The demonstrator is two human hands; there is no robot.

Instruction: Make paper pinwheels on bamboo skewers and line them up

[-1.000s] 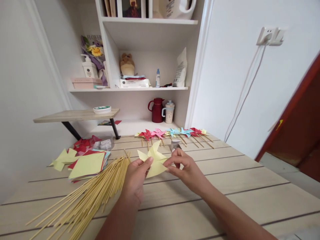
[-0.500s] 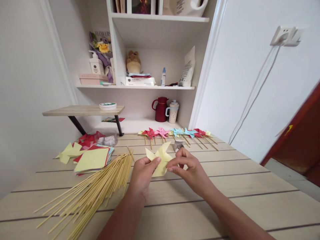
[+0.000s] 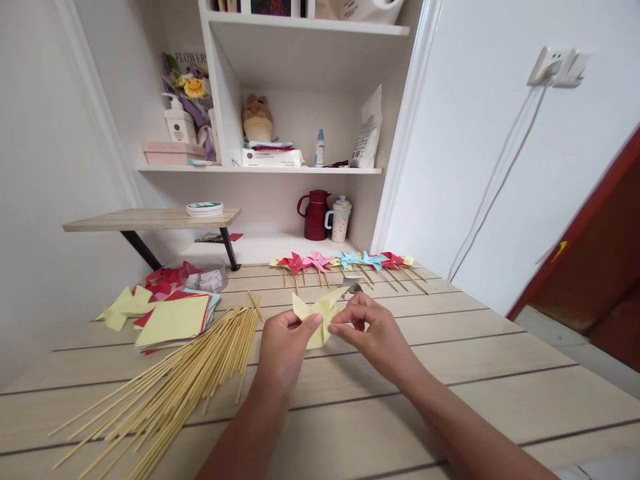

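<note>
Both hands have drawn closer together since the earlier pictures, and the yellow paper pinwheel (image 3: 320, 316) between them now shows less of its spread; its upper points look folded in tighter toward the centre. The head camera has also shifted slightly, so the shelving sits a little differently in view.

Wooden table (image 3: 500, 373): slatted, pale, carrying all the work. A large sheaf of bamboo skewers (image 3: 170, 390) fans across its left part, beside the left forearm. A stack of coloured paper squares (image 3: 175, 320), yellow on top, lies behind the skewers, with loose cut yellow and red pieces beyond it. A row of finished pinwheels (image 3: 345, 263) on sticks lies along the far edge.

Left hand (image 3: 283, 350): thumb and fingers pinch the left side of the yellow pinwheel, which is held just above the table, apart from it.

Right hand (image 3: 375, 333): thumb and forefinger pressed together on the pinwheel's right edge near its centre, the other fingers curled beneath.

Judgement: the paper head is being gathered at its centre; no skewer is attached to it yet. A small metallic object behind the right hand is too hidden to identify.
</note>
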